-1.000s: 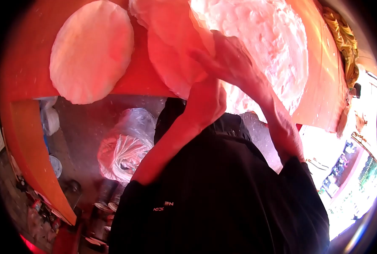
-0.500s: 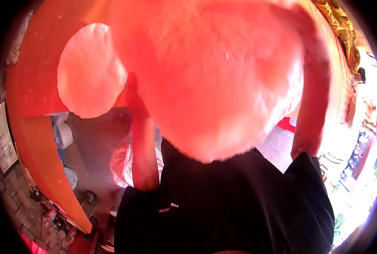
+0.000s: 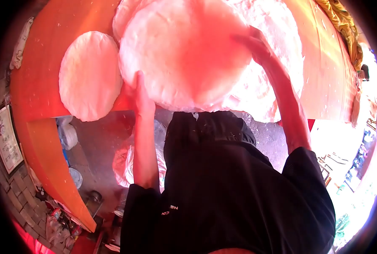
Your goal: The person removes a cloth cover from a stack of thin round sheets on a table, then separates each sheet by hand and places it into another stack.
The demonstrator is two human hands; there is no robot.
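A thick, round, whitish disc with a soft-looking surface is held in front of me, tinted pink by the light; I cannot tell what it is made of. My left hand grips its lower left edge, thumb on top, with the other fingers hidden. At the right edge, my right hand is closed on the same disc. Beneath and to the right lies a larger, bright white sheet-like layer, overhanging the table's near edge. To the left, a smaller round disc rests flat on the table, also reaching past that edge.
An orange table spans the view, with an orange side panel at the left. Yellow cloth is bunched at the far right. Wrapped bundles stand below the table, and a framed picture is at the left.
The held disc has moved down and away from my head, toward the table. The white layer beneath and my legs now show. Both hands keep hold of the disc.
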